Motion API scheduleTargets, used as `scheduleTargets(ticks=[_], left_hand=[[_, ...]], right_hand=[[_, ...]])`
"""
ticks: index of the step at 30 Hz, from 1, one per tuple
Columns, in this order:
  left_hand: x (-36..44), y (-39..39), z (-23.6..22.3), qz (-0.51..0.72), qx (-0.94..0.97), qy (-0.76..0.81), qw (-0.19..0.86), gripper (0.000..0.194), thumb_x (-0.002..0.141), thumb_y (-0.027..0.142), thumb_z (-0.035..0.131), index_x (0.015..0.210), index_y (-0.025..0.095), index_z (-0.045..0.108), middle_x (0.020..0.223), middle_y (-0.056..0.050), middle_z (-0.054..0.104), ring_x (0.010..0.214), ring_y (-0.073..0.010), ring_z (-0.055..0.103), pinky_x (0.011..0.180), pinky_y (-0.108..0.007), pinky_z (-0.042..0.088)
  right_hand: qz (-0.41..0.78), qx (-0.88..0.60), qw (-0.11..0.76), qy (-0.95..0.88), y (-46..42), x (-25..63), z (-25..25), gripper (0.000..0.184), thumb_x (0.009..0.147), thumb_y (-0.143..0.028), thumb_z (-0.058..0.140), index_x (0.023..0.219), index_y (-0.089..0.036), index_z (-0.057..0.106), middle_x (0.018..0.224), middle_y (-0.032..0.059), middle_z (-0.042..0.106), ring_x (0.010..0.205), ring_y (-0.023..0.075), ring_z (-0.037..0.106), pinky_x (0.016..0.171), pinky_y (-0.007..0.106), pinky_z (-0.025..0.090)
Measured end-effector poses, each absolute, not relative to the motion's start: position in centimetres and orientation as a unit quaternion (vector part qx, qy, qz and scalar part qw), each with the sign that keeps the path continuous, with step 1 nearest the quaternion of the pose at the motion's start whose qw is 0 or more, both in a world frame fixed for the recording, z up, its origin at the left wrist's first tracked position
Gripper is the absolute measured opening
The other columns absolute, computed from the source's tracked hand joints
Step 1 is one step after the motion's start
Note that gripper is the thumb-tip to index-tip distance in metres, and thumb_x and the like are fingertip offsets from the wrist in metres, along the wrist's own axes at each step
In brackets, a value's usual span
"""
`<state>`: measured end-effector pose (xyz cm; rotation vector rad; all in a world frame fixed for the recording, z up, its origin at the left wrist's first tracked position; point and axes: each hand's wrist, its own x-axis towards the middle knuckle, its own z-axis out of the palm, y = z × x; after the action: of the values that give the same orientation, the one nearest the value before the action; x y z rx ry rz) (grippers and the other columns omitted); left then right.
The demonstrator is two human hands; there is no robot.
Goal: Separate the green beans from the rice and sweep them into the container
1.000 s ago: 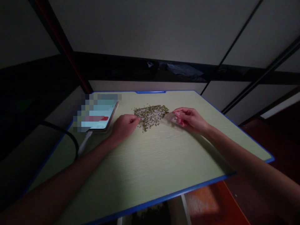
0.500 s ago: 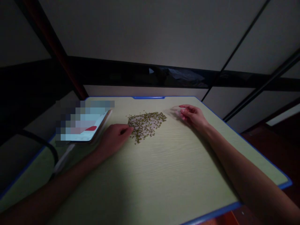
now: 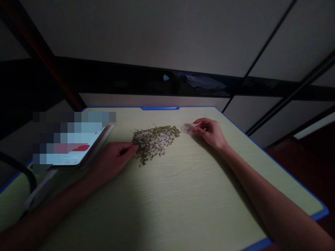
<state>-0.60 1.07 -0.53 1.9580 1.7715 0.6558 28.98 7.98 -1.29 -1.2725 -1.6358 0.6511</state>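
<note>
A loose pile of small green beans and pale grains point(image 3: 154, 141) lies spread on the light wooden table top. My left hand point(image 3: 112, 157) rests at the near left edge of the pile, thumb and fingers closed together. Whatever may be in its fingertips is hidden. To the right of the pile, my right hand point(image 3: 209, 132) grips a small clear plastic container point(image 3: 186, 129) by its right side, between thumb and fingers. The container is see-through and faint, close to the table surface and just beside the pile's right end. I cannot make out anything inside it.
A lit tablet or phone point(image 3: 70, 157), partly pixelated, stands tilted left of my left hand, with a cable point(image 3: 39, 186) running from it. The table has a blue edge point(image 3: 161, 108). Behind it rises a pale panelled cabinet point(image 3: 146, 38) with a dark open gap.
The view has shifted, so the table and pile sit further left. My right hand holds the clear container more steadily, now lower beside the pile. My left hand stays by the pile's edge.
</note>
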Motion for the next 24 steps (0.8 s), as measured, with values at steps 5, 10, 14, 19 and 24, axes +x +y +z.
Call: scheduleTargets(ticks=[5, 10, 14, 19, 24], left_hand=[[-0.71, 1.06, -0.68, 0.232, 0.703, 0.639, 0.208, 0.037, 0.075, 0.045, 0.038, 0.049, 0.018, 0.037, 0.048, 0.006, 0.031, 0.050, -0.0100, 0.034, 0.050, -0.023, 0.023], [-0.66, 1.13, -0.77, 0.235, 0.709, 0.634, 0.198, 0.037, 0.076, 0.044, 0.039, 0.049, 0.018, 0.038, 0.048, 0.006, 0.032, 0.049, -0.0100, 0.035, 0.050, -0.023, 0.023], [-0.65, 1.16, -0.70, 0.236, 0.709, 0.634, 0.198, 0.038, 0.075, 0.044, 0.039, 0.048, 0.019, 0.035, 0.047, 0.006, 0.030, 0.049, -0.0100, 0.033, 0.049, -0.023, 0.022], [-0.50, 0.96, -0.40, 0.229, 0.705, 0.640, 0.202, 0.037, 0.075, 0.045, 0.038, 0.049, 0.018, 0.036, 0.048, 0.006, 0.032, 0.049, -0.0103, 0.035, 0.050, -0.023, 0.022], [-0.45, 0.94, -0.43, 0.232, 0.704, 0.639, 0.207, 0.037, 0.074, 0.045, 0.038, 0.049, 0.018, 0.036, 0.048, 0.006, 0.032, 0.050, -0.0103, 0.034, 0.050, -0.023, 0.023]], right_hand=[[0.225, -0.519, 0.448, -0.692, 7.81, 28.56, -1.44, 0.027, 0.067, -0.029, 0.062, 0.087, -0.011, 0.064, 0.066, 0.0058, 0.063, 0.057, 0.0137, 0.054, 0.055, 0.026, 0.041], [0.252, -0.504, 0.448, -0.694, 7.80, 28.49, -1.27, 0.025, 0.066, -0.028, 0.062, 0.084, -0.011, 0.066, 0.062, 0.0050, 0.063, 0.054, 0.0128, 0.053, 0.053, 0.025, 0.040], [0.282, -0.528, 0.493, -0.632, 7.97, 28.79, -1.09, 0.027, 0.061, -0.027, 0.063, 0.083, -0.011, 0.065, 0.062, 0.0049, 0.064, 0.051, 0.0134, 0.053, 0.050, 0.026, 0.041], [0.244, -0.530, 0.490, -0.647, 7.98, 28.78, -1.25, 0.027, 0.062, -0.029, 0.063, 0.082, -0.011, 0.067, 0.060, 0.0045, 0.063, 0.052, 0.0134, 0.053, 0.051, 0.025, 0.040], [0.207, -0.513, 0.449, -0.702, 7.56, 28.33, -1.21, 0.026, 0.067, -0.030, 0.062, 0.084, -0.012, 0.068, 0.065, 0.0054, 0.065, 0.054, 0.0128, 0.052, 0.053, 0.025, 0.041]])
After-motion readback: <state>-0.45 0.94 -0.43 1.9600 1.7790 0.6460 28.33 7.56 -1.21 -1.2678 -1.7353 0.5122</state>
